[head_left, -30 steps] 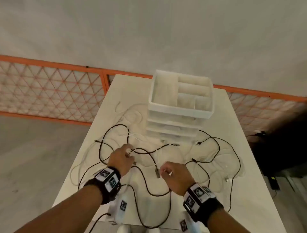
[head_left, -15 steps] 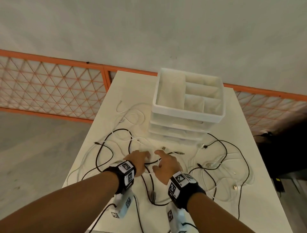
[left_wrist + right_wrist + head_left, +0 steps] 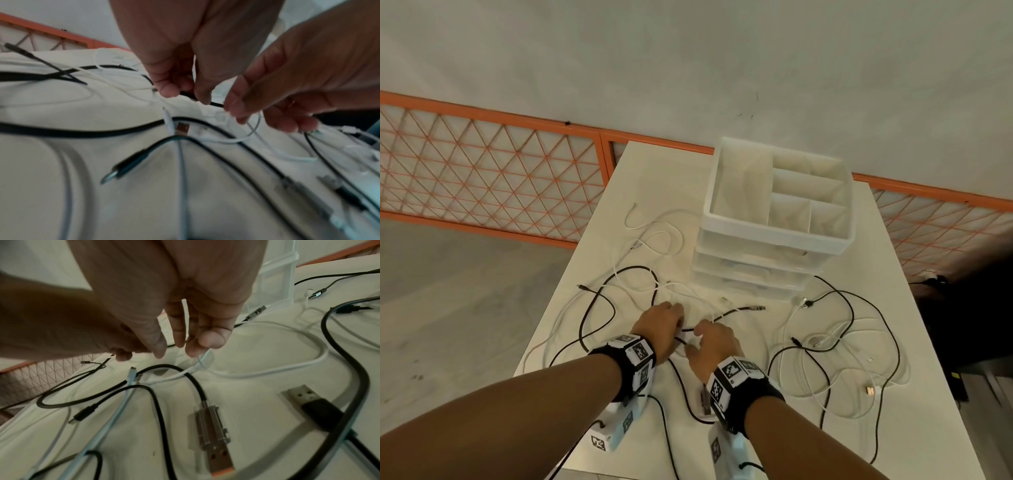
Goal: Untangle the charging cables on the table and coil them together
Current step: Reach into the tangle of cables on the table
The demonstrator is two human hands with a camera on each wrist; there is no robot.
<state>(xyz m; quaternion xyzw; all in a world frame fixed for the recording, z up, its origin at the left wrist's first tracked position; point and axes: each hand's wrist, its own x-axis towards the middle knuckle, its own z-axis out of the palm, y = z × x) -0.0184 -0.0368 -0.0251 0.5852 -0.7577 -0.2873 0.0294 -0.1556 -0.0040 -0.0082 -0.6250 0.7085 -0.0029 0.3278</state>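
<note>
Both hands meet mid-counter: left hand pinching a black cable, right hand fingers pinching a white cable, apparently to part them amid the sprawled tangle.

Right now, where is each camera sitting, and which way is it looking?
Head: sits on the person's head, faces forward and down at the table of cables; shows both forearms, the left hand and the right hand.
Left wrist: sits on the left wrist, looks along that hand to its fingers pinching a black cable; the right hand shows too.
Right wrist: sits on the right wrist, looks along that hand to fingers pinching a white cable.
Shared: both wrist views show one small black plug.
</note>
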